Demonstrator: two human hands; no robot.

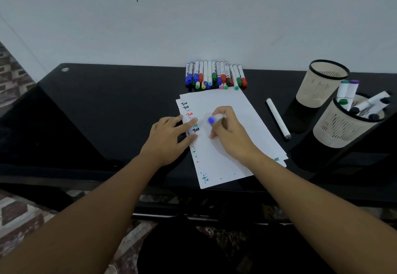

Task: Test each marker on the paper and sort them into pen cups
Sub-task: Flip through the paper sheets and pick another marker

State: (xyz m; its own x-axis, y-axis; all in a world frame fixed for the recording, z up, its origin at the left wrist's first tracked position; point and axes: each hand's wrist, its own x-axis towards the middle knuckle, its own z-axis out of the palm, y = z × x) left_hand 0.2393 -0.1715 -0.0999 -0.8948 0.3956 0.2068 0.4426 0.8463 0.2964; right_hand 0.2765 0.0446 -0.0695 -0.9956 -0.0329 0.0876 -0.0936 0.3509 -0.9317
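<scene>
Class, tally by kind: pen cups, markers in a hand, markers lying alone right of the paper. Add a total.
Pen cups: 2 (far cup, near cup)
Markers in a hand: 1 (blue marker, right hand)
Markers lying alone: 1 (white marker)
Total: 4

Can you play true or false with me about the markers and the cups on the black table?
1. The right hand holds a marker with a blue end over the paper. True.
2. The left hand is lifting a cup. False: it rests with straight fingers on the paper's left edge.
3. Both pen cups hold markers. False: the far cup shows none inside, while the near cup holds several.
4. A row of markers lies beyond the paper, by the wall. True.
5. A white marker lies alone between paper and cups. True.
</scene>
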